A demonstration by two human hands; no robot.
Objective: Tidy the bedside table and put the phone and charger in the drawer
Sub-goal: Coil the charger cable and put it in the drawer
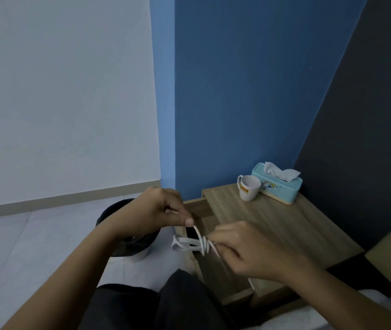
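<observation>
A white charger cable, folded into a bundle with a few turns wound round its middle, hangs in the air over the open drawer of the wooden bedside table. My right hand grips the bundle at its right end. My left hand pinches the loose strand that runs up from the bundle. A dark object, possibly the phone, lies in the drawer, mostly hidden behind the cable.
A white mug and a light-blue tissue box stand at the back of the table top, against the blue wall. A dark waste bin sits on the tiled floor left of the table. My dark-trousered legs fill the bottom.
</observation>
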